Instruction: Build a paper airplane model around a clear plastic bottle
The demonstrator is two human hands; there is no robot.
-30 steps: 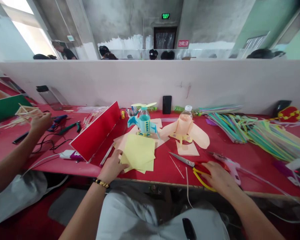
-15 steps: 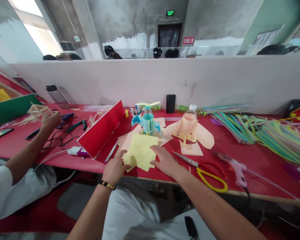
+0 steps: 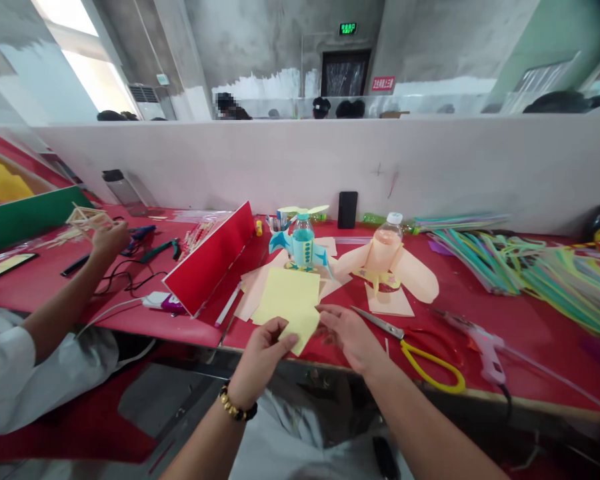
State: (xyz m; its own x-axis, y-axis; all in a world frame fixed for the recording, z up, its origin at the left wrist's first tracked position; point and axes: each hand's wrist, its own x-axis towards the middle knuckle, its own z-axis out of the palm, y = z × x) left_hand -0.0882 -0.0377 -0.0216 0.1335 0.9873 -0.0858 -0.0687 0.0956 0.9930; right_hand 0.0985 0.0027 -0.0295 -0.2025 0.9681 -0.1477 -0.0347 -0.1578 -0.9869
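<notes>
My left hand (image 3: 266, 352) pinches a small piece of yellow paper (image 3: 301, 329) between thumb and fingers, near the table's front edge. At that piece's right edge, the fingertips of my right hand (image 3: 349, 335) close on its corner. Behind it lies a larger yellow sheet (image 3: 291, 291), on top of peach paper (image 3: 250, 300). A bottle dressed in blue paper (image 3: 303, 247), with wings and a yellow propeller shape on top, stands just beyond. To its right is a bottle wrapped in peach paper (image 3: 386, 250) with broad wings.
Scissors (image 3: 433, 363) and a pink glue gun (image 3: 487, 347) lie right of my hands. Bundled coloured strips (image 3: 480, 260) cover the right side. A pen (image 3: 229, 305) and a red board (image 3: 210, 260) are left. A co-worker's hand (image 3: 107, 235) holds a stick frame further left.
My hands were resting at both sides of the yellow paper stack. Now a small yellow piece is lifted toward me between them. The view has shifted slightly left.
</notes>
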